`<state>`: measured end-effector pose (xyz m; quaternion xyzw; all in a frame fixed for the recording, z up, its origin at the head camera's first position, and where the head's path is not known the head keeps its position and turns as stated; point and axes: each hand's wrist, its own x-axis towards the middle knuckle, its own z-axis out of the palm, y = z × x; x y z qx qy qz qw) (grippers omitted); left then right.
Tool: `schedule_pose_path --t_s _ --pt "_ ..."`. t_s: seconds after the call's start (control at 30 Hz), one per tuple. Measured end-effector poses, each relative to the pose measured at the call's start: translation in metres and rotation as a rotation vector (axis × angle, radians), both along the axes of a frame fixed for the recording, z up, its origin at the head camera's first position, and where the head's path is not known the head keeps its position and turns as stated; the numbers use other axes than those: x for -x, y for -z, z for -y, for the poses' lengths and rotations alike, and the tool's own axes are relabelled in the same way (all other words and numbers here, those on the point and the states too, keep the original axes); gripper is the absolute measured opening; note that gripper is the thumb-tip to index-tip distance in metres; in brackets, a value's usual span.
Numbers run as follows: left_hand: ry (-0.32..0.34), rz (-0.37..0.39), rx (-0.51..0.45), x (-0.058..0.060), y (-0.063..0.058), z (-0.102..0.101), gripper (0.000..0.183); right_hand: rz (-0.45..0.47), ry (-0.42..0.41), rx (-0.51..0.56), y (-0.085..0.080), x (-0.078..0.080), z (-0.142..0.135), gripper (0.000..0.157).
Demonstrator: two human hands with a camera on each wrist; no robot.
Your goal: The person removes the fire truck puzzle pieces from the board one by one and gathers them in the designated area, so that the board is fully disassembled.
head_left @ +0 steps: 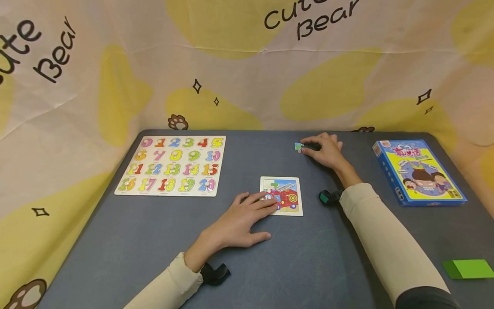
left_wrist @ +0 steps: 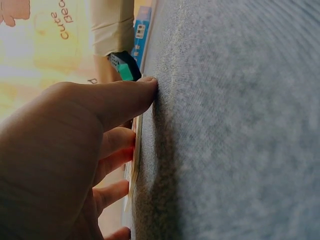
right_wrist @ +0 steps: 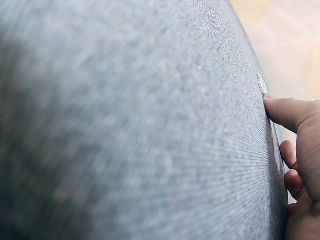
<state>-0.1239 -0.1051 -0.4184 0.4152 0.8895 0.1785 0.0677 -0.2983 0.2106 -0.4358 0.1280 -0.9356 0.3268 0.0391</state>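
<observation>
A small square jigsaw puzzle [head_left: 294,182] with a red fire truck picture lies at the middle of the table. My left hand [head_left: 241,219] rests on its left side, fingers stretched out, hiding part of the picture; in the left wrist view the thumb touches the table and the fingertips meet the board's edge. Near the table's back edge, my right hand [head_left: 326,150] pinches a small blue-green puzzle piece [head_left: 298,146] between thumb and index finger. In the right wrist view only the thin edge of the piece [right_wrist: 261,84] shows at the thumb tip.
To the left lies a number board [head_left: 181,165] with coloured numerals. A blue and yellow box [head_left: 424,171] stands at the right, and a green block [head_left: 468,269] lies at the lower right. Behind the grey table [head_left: 308,257] hangs a patterned cloth [head_left: 239,64].
</observation>
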Motion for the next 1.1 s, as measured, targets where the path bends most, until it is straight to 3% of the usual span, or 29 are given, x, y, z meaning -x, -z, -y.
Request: schedule_pose_path --t_s 1.1 --pt "-0.005 0.013 0.005 -0.0003 -0.0001 -0.0002 0.069 -0.003 0.015 0.014 0.0004 0.0057 0.008 0.035"
